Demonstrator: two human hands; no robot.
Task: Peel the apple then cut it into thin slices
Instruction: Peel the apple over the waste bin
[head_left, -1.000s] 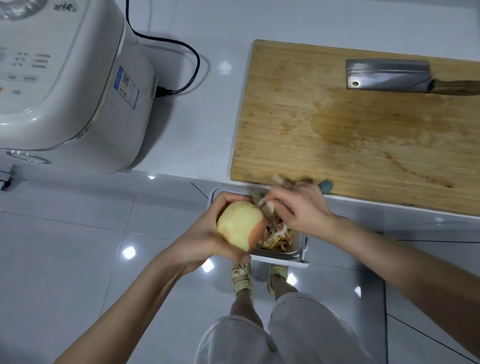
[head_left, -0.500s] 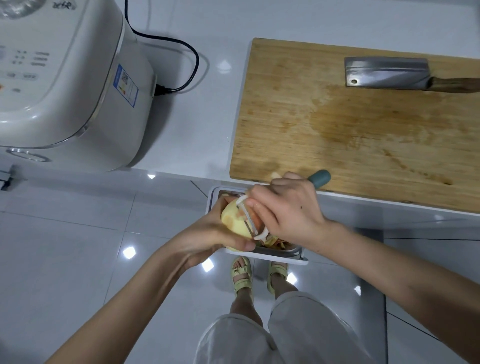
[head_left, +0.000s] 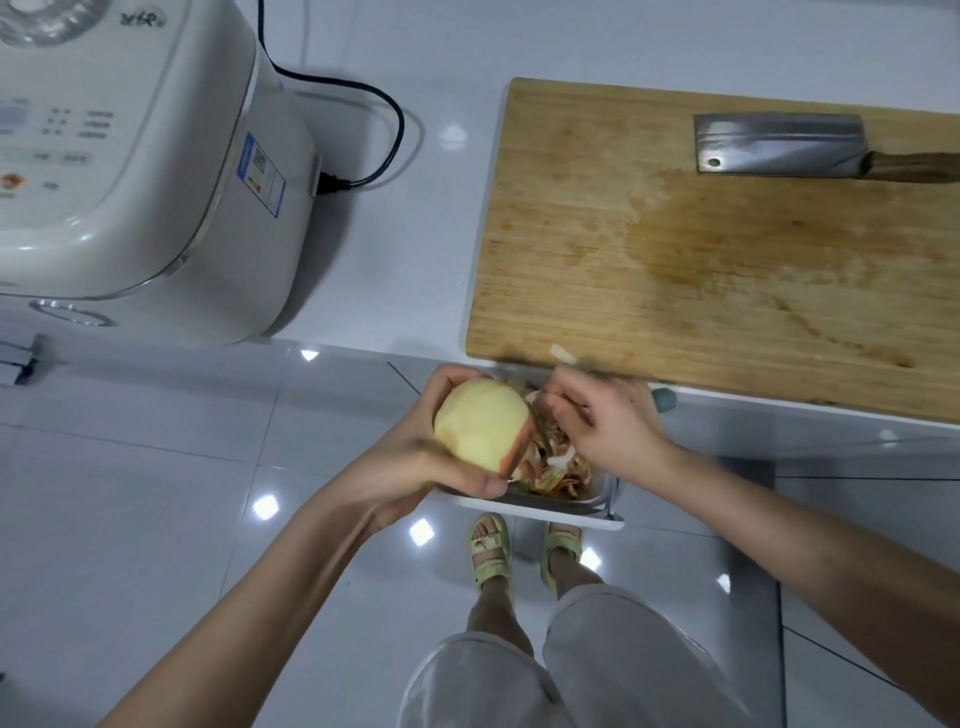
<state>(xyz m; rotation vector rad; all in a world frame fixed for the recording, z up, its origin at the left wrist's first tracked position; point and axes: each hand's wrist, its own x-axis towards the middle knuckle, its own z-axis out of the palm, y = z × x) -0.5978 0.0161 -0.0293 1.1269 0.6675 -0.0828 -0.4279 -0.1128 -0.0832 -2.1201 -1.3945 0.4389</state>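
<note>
Head view: at our far left the rice cooker stands well apart from the work and should give us no trouble. Our left hand curls round the apple, holding it out past the tabletop edge, above the peel bin. The flesh facing us is bare and probably wet, so it could slip from our grasp into the scraps or onto the floor. A band of red skin remains at its lower right, and a hurried stroke there could nick our left thumb just below. Our right hand is clenched round the peeler; only its teal handle end shows clearly. On the cutting board, a damp-looking patch could let the apple skid under the cleaver later.
</note>
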